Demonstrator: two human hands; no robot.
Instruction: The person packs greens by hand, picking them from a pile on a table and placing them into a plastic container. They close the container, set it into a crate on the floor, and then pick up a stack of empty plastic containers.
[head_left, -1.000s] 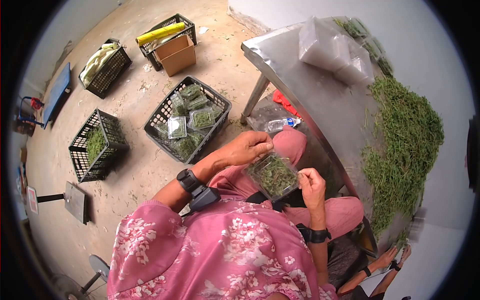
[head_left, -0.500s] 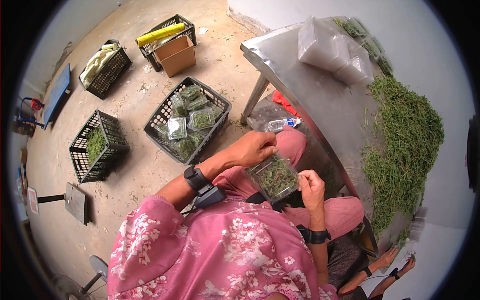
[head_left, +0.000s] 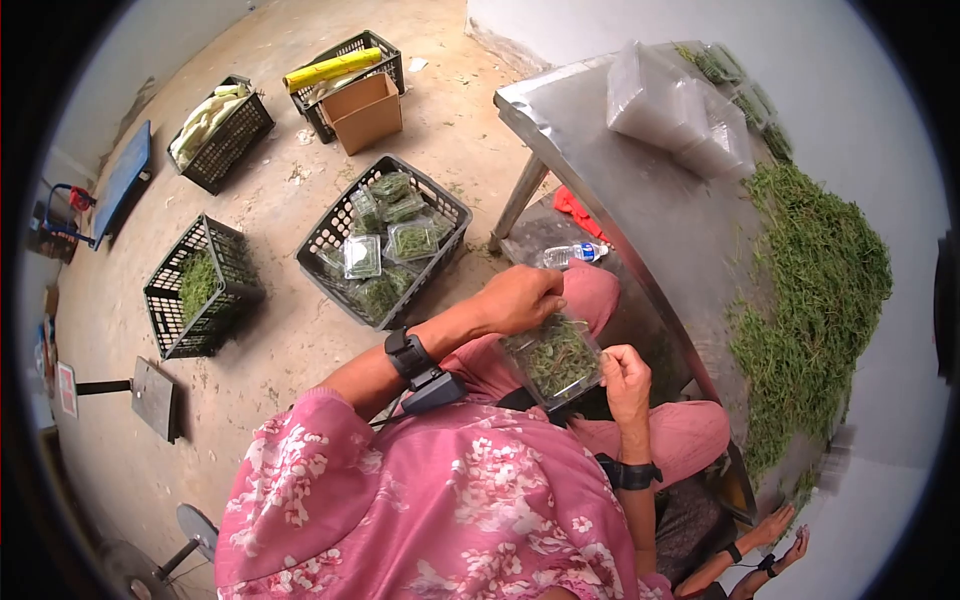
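Observation:
A clear plastic clamshell container [head_left: 555, 362] filled with leafy green sprigs lies over my lap, tilted slightly. My left hand [head_left: 525, 299] reaches across from the left with bent fingers pinching its upper edge. On the opposite side, my right hand [head_left: 627, 374] grips the right edge between thumb and fingers. Both hands are closed on the container, and some left fingertips are hidden behind the knuckles. Just beyond my left hand stands a black crate [head_left: 382, 240] of similar filled containers.
At right, a metal table [head_left: 640, 185] bears a heap of greens [head_left: 810, 310] and stacked empty plastic containers [head_left: 665, 110]. A water bottle [head_left: 575, 254] lies below its edge. Another person's hands [head_left: 775, 525] show bottom right. More crates [head_left: 205, 290] and a scale [head_left: 155, 398] stand left.
The whole view has shifted slightly. Both my hands keep hold of the container, which has tipped a little. The other person's hand at bottom right has moved lower.

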